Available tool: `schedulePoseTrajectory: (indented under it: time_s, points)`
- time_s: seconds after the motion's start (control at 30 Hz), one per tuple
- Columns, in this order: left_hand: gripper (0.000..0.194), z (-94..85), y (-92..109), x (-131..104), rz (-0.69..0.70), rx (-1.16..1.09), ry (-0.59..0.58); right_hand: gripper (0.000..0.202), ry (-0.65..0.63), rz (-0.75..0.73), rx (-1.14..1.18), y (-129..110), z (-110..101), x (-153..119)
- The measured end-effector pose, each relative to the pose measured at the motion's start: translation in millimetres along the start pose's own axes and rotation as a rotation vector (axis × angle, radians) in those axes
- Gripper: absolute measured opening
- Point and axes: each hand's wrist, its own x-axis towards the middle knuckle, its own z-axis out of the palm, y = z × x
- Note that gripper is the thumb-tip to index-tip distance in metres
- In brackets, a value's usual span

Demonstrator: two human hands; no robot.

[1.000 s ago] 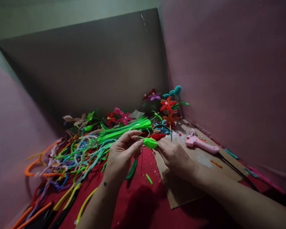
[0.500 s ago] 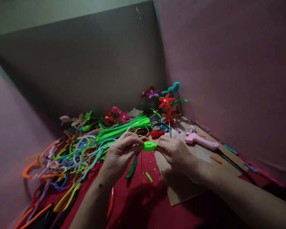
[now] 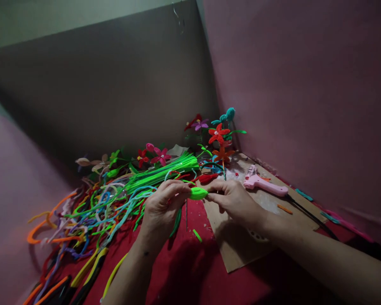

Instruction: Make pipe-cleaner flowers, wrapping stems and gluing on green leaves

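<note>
Between my two hands is a bright green pipe-cleaner petal, a small pointed oval of looped fuzzy stems. My left hand pinches its left tip between thumb and fingers. On the other side, my right hand grips the right tip with its fingertips. Below the petal, a short green pipe-cleaner scrap lies on the red cloth. A dark green fuzzy leaf rests partly hidden behind my left hand. Just beyond my hands lies a red fuzzy bud.
A pink glue gun lies on a cardboard sheet at right, its cord running toward me. At left are tangled pipe cleaners, a green bundle and yellow-black pliers. Finished flowers stand at the back, near the walls.
The view has shifted slightly, so the background sits a little further left. Both hands keep hold of the green petal, and a yellow handle now shows beside my left forearm.
</note>
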Motion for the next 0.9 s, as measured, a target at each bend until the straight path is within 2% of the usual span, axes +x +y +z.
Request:
schedulePoseTrajectory:
  time_s: [0.17, 0.3, 0.57, 0.77, 0.9]
  points:
    - [0.006, -0.6, 0.1, -0.3, -0.022, 0.007, -0.024, 0.019, -0.161, 0.233, 0.101, -2.5, -7.4, 1.7]
    - [0.006, -1.9, 1.3, -1.4, -0.054, -0.001, -0.077, 0.028, -0.187, 0.302, 0.18, -8.4, -9.7, 0.4]
    - [0.007, -1.6, 5.4, -2.9, -0.029, 0.022, -0.105, 0.027, -0.155, 0.271, 0.292, 0.4, -4.3, -2.7]
    - [0.008, -2.1, 6.1, -5.3, -0.034, 0.055, -0.118, 0.025, -0.141, 0.298, 0.374, -1.9, -1.9, -6.9]
    - [0.007, -0.2, 4.9, -5.5, -0.036, 0.056, -0.118, 0.011, -0.102, 0.325, 0.406, -1.0, 0.1, -5.5]
